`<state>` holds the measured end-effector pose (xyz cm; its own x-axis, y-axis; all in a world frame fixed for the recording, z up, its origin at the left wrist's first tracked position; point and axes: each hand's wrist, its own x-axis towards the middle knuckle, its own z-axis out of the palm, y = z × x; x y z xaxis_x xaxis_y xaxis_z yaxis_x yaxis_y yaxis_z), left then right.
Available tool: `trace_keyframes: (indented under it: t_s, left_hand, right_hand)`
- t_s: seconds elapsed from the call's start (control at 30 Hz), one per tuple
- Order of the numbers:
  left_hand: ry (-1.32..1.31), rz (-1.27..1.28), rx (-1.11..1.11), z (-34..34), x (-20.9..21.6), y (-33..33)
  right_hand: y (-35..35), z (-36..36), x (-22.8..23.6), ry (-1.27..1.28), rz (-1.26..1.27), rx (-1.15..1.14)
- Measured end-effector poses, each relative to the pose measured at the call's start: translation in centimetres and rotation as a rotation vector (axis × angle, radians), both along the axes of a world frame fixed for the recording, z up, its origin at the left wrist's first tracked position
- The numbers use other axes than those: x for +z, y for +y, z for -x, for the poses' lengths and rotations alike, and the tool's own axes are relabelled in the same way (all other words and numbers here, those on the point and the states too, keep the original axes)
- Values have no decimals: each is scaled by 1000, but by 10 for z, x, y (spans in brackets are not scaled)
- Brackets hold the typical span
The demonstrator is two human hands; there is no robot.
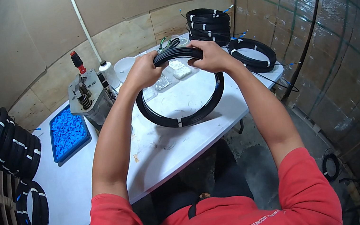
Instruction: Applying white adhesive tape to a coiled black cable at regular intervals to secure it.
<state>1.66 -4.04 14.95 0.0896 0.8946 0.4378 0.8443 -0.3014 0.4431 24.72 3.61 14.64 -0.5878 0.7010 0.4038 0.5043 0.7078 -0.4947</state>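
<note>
A coil of black cable [161,120] is held up over the white table, its ring tilted toward me. My left hand [146,71] grips the top of the coil on its left side, and my right hand [210,55] grips it on the right, with a short stretch of bundled strands between them. A white tie wraps the bottom of the ring. Through the ring show clear plastic packs [180,70] of small whitish pieces lying on the table.
The white table [159,159] bears a hand-lever machine [90,97], a blue tray [59,158] of small blue parts, a white bottle [109,74] and green-handled pliers [163,44]. Stacked black coils [208,25] stand at the back right, a single coil [265,51] nearby, more coils [12,144] at the left.
</note>
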Motion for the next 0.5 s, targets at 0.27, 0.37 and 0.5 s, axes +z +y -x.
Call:
trace_keyframes:
  t_s: [0.27,0.37,0.5]
  left_hand:
    - [-32,78,-88,0,6,0]
    - [-61,119,-94,-9,8,6]
    - [-62,102,-99,5,0,18]
  right_hand:
    - [11,1,-1,52,76,203]
    - [25,-8,-6,71,102,249]
    - [4,-2,12,3,200,199]
